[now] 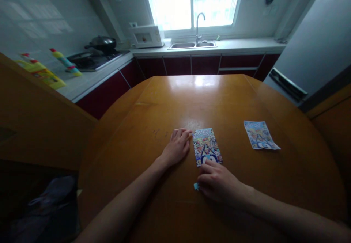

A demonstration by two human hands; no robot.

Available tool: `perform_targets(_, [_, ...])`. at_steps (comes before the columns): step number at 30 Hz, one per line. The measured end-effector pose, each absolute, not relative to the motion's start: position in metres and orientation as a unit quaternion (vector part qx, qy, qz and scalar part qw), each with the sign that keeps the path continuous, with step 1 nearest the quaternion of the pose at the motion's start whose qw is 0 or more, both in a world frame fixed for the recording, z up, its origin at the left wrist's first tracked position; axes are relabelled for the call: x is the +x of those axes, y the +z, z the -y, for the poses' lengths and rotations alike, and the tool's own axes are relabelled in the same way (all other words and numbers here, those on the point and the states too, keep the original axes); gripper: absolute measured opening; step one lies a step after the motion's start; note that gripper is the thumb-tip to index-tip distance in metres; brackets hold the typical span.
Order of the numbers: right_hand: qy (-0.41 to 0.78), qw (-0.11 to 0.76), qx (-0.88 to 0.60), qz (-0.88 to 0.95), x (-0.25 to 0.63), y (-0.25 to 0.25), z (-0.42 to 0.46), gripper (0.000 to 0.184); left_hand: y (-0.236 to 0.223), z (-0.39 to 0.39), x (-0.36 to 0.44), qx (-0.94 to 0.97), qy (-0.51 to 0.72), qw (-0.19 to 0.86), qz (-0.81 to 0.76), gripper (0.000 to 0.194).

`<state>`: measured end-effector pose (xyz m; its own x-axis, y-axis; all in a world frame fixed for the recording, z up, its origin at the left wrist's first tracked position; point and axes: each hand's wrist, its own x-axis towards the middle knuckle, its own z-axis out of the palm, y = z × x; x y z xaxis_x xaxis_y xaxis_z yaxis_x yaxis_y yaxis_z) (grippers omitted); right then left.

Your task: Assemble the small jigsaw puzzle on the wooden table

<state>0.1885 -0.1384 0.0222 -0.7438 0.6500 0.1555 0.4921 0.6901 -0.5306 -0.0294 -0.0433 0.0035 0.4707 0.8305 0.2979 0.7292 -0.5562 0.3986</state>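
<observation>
A small jigsaw puzzle (206, 144) with a crowded cartoon picture lies flat on the wooden table, its lower edge uneven. My left hand (178, 146) rests on the tabletop with fingers loosely extended, the fingertips at the puzzle's upper left edge. At the bottom edge, my right hand (215, 179) has its fingers curled together over the puzzle's lower part; whatever is under or between them is hidden. A small light blue puzzle piece (196, 186) shows beside the right hand's curled fingers; I cannot tell whether they touch it.
A creased picture sheet (261, 135) with a similar design lies to the right on the oval table (175, 104). Beyond are a sink (182, 45), a microwave (146, 36), a wok (102, 44) on the stove and cleaner bottles (41, 73). A fridge (315, 42) stands at right.
</observation>
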Motion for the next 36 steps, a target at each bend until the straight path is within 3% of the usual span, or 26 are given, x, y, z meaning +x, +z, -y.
perform_targets(7, [0.228,0.173,-0.314,0.906,0.186,0.025,0.136,0.010,0.003,0.043,-0.030,0.851,0.230,0.111,-0.459,0.039])
perform_targets(16, [0.178,0.305,-0.404,0.844,0.194,0.030,0.026,0.003,0.001,0.042,-0.031,0.848,0.236,0.118,-0.460,0.042])
perform_targets(22, [0.181,0.286,-0.423,0.841,0.186,0.014,-0.020,0.004,0.002,0.043,-0.030,0.846,0.227,0.121,-0.467,0.043])
perform_targets(27, [0.191,0.270,-0.420,0.845,0.184,0.007,-0.021,0.008,0.000,0.043,-0.031,0.841,0.223,0.124,-0.477,0.058])
perform_targets(36, [0.199,0.276,-0.397,0.852,0.187,0.004,-0.021,0.020,0.001,0.042,-0.031,0.853,0.205,0.110,-0.468,0.047])
